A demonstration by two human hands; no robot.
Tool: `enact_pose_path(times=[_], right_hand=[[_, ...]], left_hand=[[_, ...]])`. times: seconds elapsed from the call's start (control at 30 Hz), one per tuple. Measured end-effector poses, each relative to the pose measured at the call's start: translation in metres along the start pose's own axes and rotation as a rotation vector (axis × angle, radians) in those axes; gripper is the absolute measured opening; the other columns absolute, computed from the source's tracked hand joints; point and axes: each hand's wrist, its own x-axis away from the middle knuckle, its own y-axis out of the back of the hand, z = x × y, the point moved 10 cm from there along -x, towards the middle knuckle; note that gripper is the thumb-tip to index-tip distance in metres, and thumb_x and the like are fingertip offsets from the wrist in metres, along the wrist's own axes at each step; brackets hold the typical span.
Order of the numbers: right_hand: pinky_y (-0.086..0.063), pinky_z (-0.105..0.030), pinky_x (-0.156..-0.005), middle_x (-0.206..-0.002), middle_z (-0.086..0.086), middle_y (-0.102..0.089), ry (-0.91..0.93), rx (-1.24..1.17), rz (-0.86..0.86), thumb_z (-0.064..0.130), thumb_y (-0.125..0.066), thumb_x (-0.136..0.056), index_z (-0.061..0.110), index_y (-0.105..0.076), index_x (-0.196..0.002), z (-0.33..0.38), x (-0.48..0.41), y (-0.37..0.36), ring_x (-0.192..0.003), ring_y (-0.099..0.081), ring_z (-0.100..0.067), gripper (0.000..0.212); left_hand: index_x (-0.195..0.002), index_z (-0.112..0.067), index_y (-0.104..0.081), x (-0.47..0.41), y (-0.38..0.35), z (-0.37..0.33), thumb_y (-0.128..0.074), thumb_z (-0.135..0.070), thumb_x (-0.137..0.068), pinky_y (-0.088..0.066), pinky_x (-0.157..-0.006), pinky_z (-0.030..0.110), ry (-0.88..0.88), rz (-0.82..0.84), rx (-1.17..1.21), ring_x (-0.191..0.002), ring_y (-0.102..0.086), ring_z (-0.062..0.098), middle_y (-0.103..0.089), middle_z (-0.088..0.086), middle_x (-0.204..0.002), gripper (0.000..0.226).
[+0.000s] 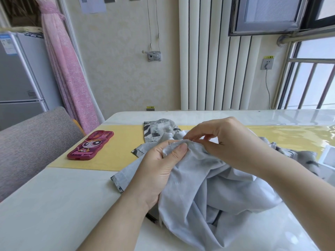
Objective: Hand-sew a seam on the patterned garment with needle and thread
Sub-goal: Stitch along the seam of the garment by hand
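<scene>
The patterned garment [208, 187], pale grey inside out with black-and-white print at its edges, lies bunched on the white table [54, 205]. My left hand [159, 171] grips a fold of it, thumb pressed on top just below the seam edge [178, 142]. My right hand [226, 142] hovers over that same edge, its thumb and forefinger pinched together at the fabric. The needle and thread are too small to make out between those fingers.
A red phone [90, 145] with a cartoon case lies on the yellow mat [117, 151] to the left. A grey chair [32, 142] stands at the table's left edge. A radiator and a window are behind the table.
</scene>
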Motion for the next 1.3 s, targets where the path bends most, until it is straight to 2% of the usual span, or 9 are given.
enact_pose_path(times=[0.1,0.23,0.37,0.63,0.87,1.0,1.07,1.13,1.3], right_hand=[[-0.046,-0.007,-0.076,-0.088,0.018,-0.07,-0.01,-0.112,-0.008,0.007,-0.057,-0.088,0.031,-0.063,-0.101,0.001,0.003,-0.001,-0.084,-0.063,0.007,0.028],[-0.051,-0.017,-0.074,-0.087,0.007,-0.073,-0.026,-0.239,0.016,0.017,-0.057,-0.091,0.024,-0.061,-0.104,-0.001,0.005,-0.006,-0.079,-0.066,-0.003,0.015],[-0.052,-0.034,-0.077,-0.085,0.003,-0.072,0.038,-0.191,0.014,0.021,-0.063,-0.089,0.028,-0.064,-0.096,0.005,0.005,-0.01,-0.082,-0.068,-0.015,0.01],[-0.049,-0.026,-0.079,-0.084,0.016,-0.07,0.068,-0.09,-0.094,0.018,-0.069,-0.085,0.027,-0.067,-0.083,-0.002,0.002,-0.011,-0.083,-0.063,-0.001,0.009],[-0.04,-0.025,-0.09,-0.105,0.006,-0.06,0.184,0.023,-0.138,0.023,-0.049,-0.091,0.03,-0.046,-0.086,0.01,0.002,-0.02,-0.105,-0.053,-0.016,0.008],[-0.045,-0.017,-0.091,-0.096,0.005,-0.067,-0.039,-0.638,-0.319,0.011,-0.047,-0.097,0.018,-0.049,-0.081,-0.006,0.001,0.005,-0.102,-0.06,-0.004,0.018],[-0.056,-0.03,-0.083,-0.071,-0.001,-0.064,-0.157,-1.104,-0.383,0.009,-0.043,-0.098,0.013,-0.047,-0.079,-0.021,0.0,0.012,-0.078,-0.065,-0.014,0.02],[-0.059,-0.032,-0.063,-0.056,-0.002,-0.045,-0.316,-1.444,-0.309,0.007,-0.038,-0.099,0.012,-0.042,-0.075,-0.029,-0.001,0.0,-0.049,-0.051,-0.014,0.025],[-0.046,-0.021,-0.043,-0.056,0.002,-0.026,-0.597,-1.41,0.041,0.009,-0.041,-0.096,0.013,-0.039,-0.069,-0.039,0.009,-0.039,-0.04,-0.023,-0.007,0.028]], left_hand=[[-0.084,-0.015,-0.076,-0.001,0.003,-0.001,-0.066,-0.026,-0.074,-0.054,-0.076,0.029,-0.023,-0.039,0.015,-0.086,-0.068,0.021,-0.072,0.013,-0.094,0.017],[-0.086,-0.017,-0.076,-0.001,0.007,-0.006,-0.065,-0.027,-0.075,-0.05,-0.089,0.037,-0.077,-0.081,0.013,-0.093,-0.067,0.024,-0.073,0.013,-0.096,0.018],[-0.084,-0.021,-0.076,-0.001,0.006,-0.007,-0.064,-0.027,-0.076,-0.05,-0.083,0.034,-0.07,-0.077,0.017,-0.089,-0.069,0.022,-0.074,0.012,-0.093,0.015],[-0.089,-0.015,-0.075,-0.002,0.01,0.001,-0.069,-0.025,-0.073,-0.045,-0.095,0.045,-0.027,-0.106,-0.007,-0.093,-0.065,0.025,-0.072,0.017,-0.097,0.02],[-0.088,-0.011,-0.073,-0.005,0.008,0.005,-0.073,-0.027,-0.076,-0.05,-0.075,0.03,-0.009,-0.077,-0.02,-0.082,-0.065,0.022,-0.071,0.012,-0.087,0.02],[-0.092,-0.01,-0.075,-0.007,0.018,0.01,-0.072,-0.025,-0.081,-0.05,-0.082,0.034,0.031,-0.136,-0.052,-0.088,-0.067,0.023,-0.073,0.016,-0.095,0.019],[-0.079,-0.017,-0.077,-0.007,0.028,0.013,-0.066,-0.02,-0.086,-0.053,-0.076,0.029,0.04,-0.204,-0.04,-0.079,-0.069,0.017,-0.075,0.009,-0.086,0.014],[-0.077,-0.015,-0.075,-0.007,0.037,0.017,-0.063,-0.019,-0.088,-0.053,-0.071,0.027,0.057,-0.261,-0.01,-0.074,-0.069,0.017,-0.074,0.008,-0.082,0.017],[-0.088,-0.008,-0.069,-0.01,0.061,0.029,-0.062,-0.017,-0.09,-0.053,-0.071,0.029,0.115,-0.406,0.07,-0.073,-0.068,0.02,-0.073,0.011,-0.084,0.011]])
